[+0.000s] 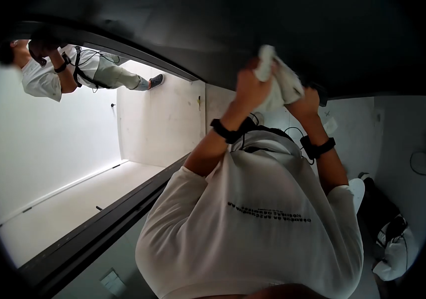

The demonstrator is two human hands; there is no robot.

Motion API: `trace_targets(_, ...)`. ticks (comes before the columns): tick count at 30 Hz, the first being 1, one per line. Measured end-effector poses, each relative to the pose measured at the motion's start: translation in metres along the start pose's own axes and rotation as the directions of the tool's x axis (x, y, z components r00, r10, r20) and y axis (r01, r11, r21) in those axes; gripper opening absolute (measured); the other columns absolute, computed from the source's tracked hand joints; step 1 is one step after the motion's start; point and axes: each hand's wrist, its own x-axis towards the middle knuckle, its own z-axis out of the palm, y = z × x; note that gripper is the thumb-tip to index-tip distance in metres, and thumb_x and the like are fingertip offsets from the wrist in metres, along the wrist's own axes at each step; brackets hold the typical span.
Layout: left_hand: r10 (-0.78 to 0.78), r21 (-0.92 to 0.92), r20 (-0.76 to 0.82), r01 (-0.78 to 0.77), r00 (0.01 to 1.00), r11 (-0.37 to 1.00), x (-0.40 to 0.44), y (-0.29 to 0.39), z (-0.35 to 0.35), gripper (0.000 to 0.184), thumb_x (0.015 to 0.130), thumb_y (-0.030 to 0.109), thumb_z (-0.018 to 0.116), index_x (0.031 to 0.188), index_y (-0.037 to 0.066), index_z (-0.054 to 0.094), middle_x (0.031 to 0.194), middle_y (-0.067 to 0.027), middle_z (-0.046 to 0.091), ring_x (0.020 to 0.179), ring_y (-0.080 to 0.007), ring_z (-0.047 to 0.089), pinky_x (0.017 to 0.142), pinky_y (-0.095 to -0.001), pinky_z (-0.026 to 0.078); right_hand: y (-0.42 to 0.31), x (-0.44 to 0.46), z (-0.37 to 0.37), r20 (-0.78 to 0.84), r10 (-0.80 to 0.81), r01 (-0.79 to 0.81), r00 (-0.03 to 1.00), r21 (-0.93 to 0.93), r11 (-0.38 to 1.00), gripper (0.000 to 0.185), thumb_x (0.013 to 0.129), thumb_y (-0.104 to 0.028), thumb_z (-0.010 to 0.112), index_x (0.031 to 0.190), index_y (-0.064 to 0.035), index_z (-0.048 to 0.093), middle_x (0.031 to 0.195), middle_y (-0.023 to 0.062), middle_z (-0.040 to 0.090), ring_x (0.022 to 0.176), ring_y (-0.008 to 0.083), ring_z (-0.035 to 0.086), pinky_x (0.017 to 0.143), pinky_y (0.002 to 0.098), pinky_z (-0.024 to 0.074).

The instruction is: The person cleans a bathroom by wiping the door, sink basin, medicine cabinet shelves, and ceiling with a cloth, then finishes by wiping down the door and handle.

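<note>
A white cloth point(286, 85), bunched and slightly blurred, is stretched between my two hands in front of a dark panel. My left hand point(253, 85) is closed around its upper left part, with a white fold standing above the fingers. My right hand point(306, 103) is closed at the cloth's lower right end. Just beyond that hand is a small black object point(321, 94), whose kind I cannot make out. Both wrists wear black bands.
A dark panel point(198, 45) spans the top. A long dark frame rail point(98, 226) slants across the lower left. Past it, a person point(48, 74) in a white shirt appears at upper left. Another person point(392, 234) is at lower right. A cable point(415, 167) hangs at right.
</note>
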Motion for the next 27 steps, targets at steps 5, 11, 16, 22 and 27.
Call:
trace_targets(5, -0.107, -0.058, -0.054, 0.104, 0.993, 0.993, 0.026, -0.001, -0.014, 0.034, 0.099, 0.032, 0.059, 0.106, 0.000, 0.067, 0.080, -0.0150, 0.069, 0.077, -0.0222, 0.069, 0.069, -0.0356, 0.052, -0.001, 0.020, -0.013, -0.020, 0.048, -0.048, 0.999, -0.006, 0.999, 0.031, 0.078, -0.036, 0.075, 0.096, -0.0126, 0.069, 0.065, 0.0117, 0.068, 0.056, 0.0299, 0.068, 0.052, 0.0385, 0.0536)
trace_targets(11, -0.171, -0.146, -0.548, 0.108, 0.819, 0.983, 0.109, -0.031, -0.086, 0.034, 0.101, 0.030, 0.059, 0.113, -0.001, 0.065, 0.108, -0.0126, 0.068, 0.091, -0.0203, 0.065, 0.077, -0.0338, 0.052, 0.020, 0.053, -0.056, 0.094, 0.114, -0.111, 0.989, -0.041, 0.993, 0.029, 0.080, -0.036, 0.074, 0.099, -0.0137, 0.067, 0.060, 0.0081, 0.065, 0.052, 0.0280, 0.067, 0.048, 0.0379, 0.0526)
trace_targets(16, -0.314, -0.483, -0.612, -0.029, 0.726, 0.875, 0.142, -0.010, -0.103, 0.031, 0.101, 0.028, 0.058, 0.110, -0.001, 0.063, 0.102, -0.0083, 0.068, 0.087, -0.0182, 0.065, 0.079, -0.0341, 0.052, 0.021, 0.073, -0.067, 0.139, 0.109, -0.096, 0.984, -0.100, 0.990, 0.032, 0.081, -0.038, 0.074, 0.101, -0.0140, 0.068, 0.059, 0.0083, 0.065, 0.053, 0.0267, 0.067, 0.047, 0.0372, 0.0521)
trace_targets(22, -0.093, -0.325, -0.496, -0.085, 0.863, 0.942, 0.134, 0.035, -0.035, 0.022, 0.099, 0.020, 0.061, 0.098, -0.002, 0.066, 0.089, -0.0059, 0.069, 0.083, -0.0137, 0.063, 0.076, -0.0316, 0.049, 0.014, 0.110, -0.071, 0.124, 0.109, -0.095, 0.986, -0.114, 0.989, 0.027, 0.079, -0.041, 0.075, 0.085, -0.0146, 0.072, 0.064, 0.0093, 0.068, 0.056, 0.0263, 0.068, 0.050, 0.0372, 0.0527)
trace_targets(27, -0.237, -0.470, -0.205, 0.117, 0.950, 0.875, 0.125, 0.020, -0.028, 0.031, 0.096, 0.029, 0.067, 0.097, -0.002, 0.067, 0.087, -0.0101, 0.071, 0.082, -0.0145, 0.066, 0.074, -0.0324, 0.051, -0.007, 0.139, -0.060, 0.175, 0.145, -0.119, 0.974, -0.152, 0.981, 0.015, 0.073, -0.023, 0.074, 0.063, -0.0113, 0.070, 0.063, 0.0114, 0.068, 0.057, 0.0285, 0.069, 0.052, 0.0383, 0.0540)
